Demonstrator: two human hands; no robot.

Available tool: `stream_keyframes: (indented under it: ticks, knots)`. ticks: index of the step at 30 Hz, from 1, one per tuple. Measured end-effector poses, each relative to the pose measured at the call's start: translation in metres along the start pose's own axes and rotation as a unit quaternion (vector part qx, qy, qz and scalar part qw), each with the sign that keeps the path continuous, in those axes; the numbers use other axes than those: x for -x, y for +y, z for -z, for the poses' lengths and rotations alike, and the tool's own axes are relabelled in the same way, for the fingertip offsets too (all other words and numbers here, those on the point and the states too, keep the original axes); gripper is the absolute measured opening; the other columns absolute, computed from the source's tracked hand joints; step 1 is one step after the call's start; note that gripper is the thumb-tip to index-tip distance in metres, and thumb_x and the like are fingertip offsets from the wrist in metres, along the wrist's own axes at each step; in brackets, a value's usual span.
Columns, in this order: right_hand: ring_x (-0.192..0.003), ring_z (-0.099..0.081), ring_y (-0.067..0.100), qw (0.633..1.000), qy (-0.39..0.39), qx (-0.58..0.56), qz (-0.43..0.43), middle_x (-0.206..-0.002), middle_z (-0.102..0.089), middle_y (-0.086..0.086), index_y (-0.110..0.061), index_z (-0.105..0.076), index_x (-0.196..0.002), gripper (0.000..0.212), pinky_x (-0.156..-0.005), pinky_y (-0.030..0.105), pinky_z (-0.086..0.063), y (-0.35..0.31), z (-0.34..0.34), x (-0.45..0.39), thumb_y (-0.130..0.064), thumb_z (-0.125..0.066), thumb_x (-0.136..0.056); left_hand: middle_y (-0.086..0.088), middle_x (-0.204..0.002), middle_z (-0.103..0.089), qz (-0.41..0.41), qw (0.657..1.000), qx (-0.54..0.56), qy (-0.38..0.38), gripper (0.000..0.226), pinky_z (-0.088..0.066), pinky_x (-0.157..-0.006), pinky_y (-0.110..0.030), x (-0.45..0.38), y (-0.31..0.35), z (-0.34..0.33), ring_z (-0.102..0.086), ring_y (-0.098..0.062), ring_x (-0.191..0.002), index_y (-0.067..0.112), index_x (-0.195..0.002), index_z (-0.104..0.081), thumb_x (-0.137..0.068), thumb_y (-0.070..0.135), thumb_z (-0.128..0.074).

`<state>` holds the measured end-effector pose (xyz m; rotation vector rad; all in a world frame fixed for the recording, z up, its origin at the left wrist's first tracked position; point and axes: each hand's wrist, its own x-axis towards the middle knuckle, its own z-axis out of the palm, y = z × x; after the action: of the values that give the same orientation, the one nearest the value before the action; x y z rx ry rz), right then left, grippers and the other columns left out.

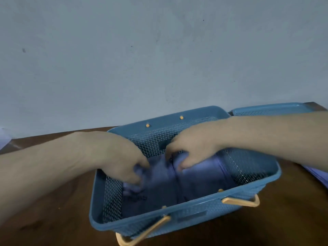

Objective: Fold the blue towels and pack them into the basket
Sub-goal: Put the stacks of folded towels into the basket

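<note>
Right now both hands are down inside the basket (184,213), working on the folded blue towels (200,180) lying on its floor. Left hand (122,157) has its fingers curled into a bunched edge of towel at the left side, so that grip is pinching cloth. Right hand (191,148) has fingers bent down onto the towel near the centre fold; motion blur there, looks like it's gripping cloth too, but I'd call that likely rather than certain.

Risks from here:
- Left grip is on a wad, not a clean edge. Pulling or shoving it probably undoes the fold and leaves a lump against the left wall.
- Hands are close together either side of the crease. If they push in opposite directions, the layers likely shear and the stack skews.
- Basket sits loose on the brown surface (53,210), at an angle. A hard sideways push could slide it.
- Handles (241,201) hang outside the front wall; not a snag risk at present.
- More blue cloth (317,174) shows at the right edge under the forearm; could get dragged by the arm.
- Lid (269,109) lies behind right, clear of the hands.
</note>
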<state>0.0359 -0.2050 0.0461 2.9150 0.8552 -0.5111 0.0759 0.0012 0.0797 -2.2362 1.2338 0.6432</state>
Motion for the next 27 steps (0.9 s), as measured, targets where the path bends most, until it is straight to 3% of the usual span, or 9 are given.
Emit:
stream_keyframes:
  ticks: [4, 7, 10, 15, 19, 23, 27]
  knots:
    - [-0.117, -0.057, 0.016, 0.997, 0.07, -0.015, -0.035, -0.128, -0.063, -0.005, -0.034, -0.057, -0.134, 0.041, -0.095, 0.028, -0.043, 0.015, 0.02, 0.059, -0.044, -0.062, -0.095, 0.016, -0.116, -0.064, -0.028, 0.995, -0.014, 0.091, 0.04, -0.046, -0.095, -0.028, 0.008, 0.018, 0.049, -0.059, -0.008, -0.106, 0.042, -0.128, -0.056, -0.094, 0.061, -0.049]
    - [-0.11, -0.057, 0.009, 0.986, 0.136, -0.065, -0.072, -0.12, -0.064, -0.01, -0.033, -0.063, -0.127, 0.033, -0.099, 0.031, -0.044, 0.033, 0.019, 0.109, -0.039, -0.065, -0.095, 0.018, -0.095, -0.064, -0.034, 0.983, 0.017, 0.181, 0.029, -0.048, -0.087, -0.026, 0.0, 0.038, 0.084, -0.06, -0.004, -0.087, 0.038, -0.109, -0.063, -0.092, 0.058, -0.052]
    - [-0.104, -0.057, 0.002, 0.973, 0.169, -0.095, -0.123, -0.111, -0.063, -0.018, -0.035, -0.064, -0.122, 0.028, -0.097, 0.029, -0.046, 0.051, 0.009, 0.165, -0.037, -0.066, -0.094, 0.018, -0.09, -0.066, -0.051, 0.969, 0.039, 0.24, 0.024, -0.049, -0.08, -0.026, -0.014, 0.07, 0.114, -0.058, 0.004, -0.077, 0.034, -0.097, -0.064, -0.091, 0.056, -0.054]
    - [-0.104, -0.06, 0.003, 0.958, 0.163, -0.113, -0.207, -0.112, -0.067, -0.013, -0.031, -0.065, -0.12, 0.026, -0.097, 0.027, -0.046, 0.083, -0.023, 0.254, -0.036, -0.066, -0.094, 0.016, -0.099, -0.066, -0.094, 0.964, 0.027, 0.246, 0.024, -0.047, -0.081, -0.025, -0.048, 0.138, 0.153, -0.059, -0.001, -0.085, 0.033, -0.1, -0.062, -0.094, 0.054, -0.052]
    - [-0.098, -0.064, 0.01, 0.945, 0.11, -0.121, -0.284, -0.104, -0.066, -0.018, -0.034, -0.064, -0.12, 0.027, -0.091, 0.028, -0.049, 0.112, -0.053, 0.318, -0.038, -0.066, -0.093, 0.015, -0.093, -0.064, -0.13, 0.963, 0.013, 0.236, 0.017, -0.044, -0.075, -0.021, -0.079, 0.199, 0.182, -0.059, -0.007, -0.087, 0.034, -0.094, -0.057, -0.096, 0.05, -0.055]
    - [-0.096, -0.064, 0.008, 0.925, 0.1, -0.152, -0.334, -0.098, -0.065, -0.022, -0.04, -0.063, -0.116, 0.024, -0.085, 0.023, -0.049, 0.147, -0.081, 0.368, -0.04, -0.066, -0.092, 0.015, -0.106, -0.066, -0.164, 0.957, -0.003, 0.238, 0.015, -0.047, -0.088, -0.028, -0.125, 0.247, 0.206, -0.059, -0.009, -0.095, 0.033, -0.106, -0.062, -0.096, 0.044, -0.057]
    - [-0.093, -0.065, 0.007, 0.915, 0.117, -0.176, -0.342, -0.096, -0.065, -0.022, -0.041, -0.063, -0.112, 0.021, -0.074, 0.011, -0.044, 0.18, -0.102, 0.4, -0.038, -0.068, -0.092, 0.01, -0.13, -0.06, -0.221, 0.95, 0.007, 0.22, 0.029, -0.04, -0.103, -0.031, -0.184, 0.283, 0.212, -0.055, -0.012, -0.118, 0.029, -0.125, -0.062, -0.098, 0.035, -0.06]
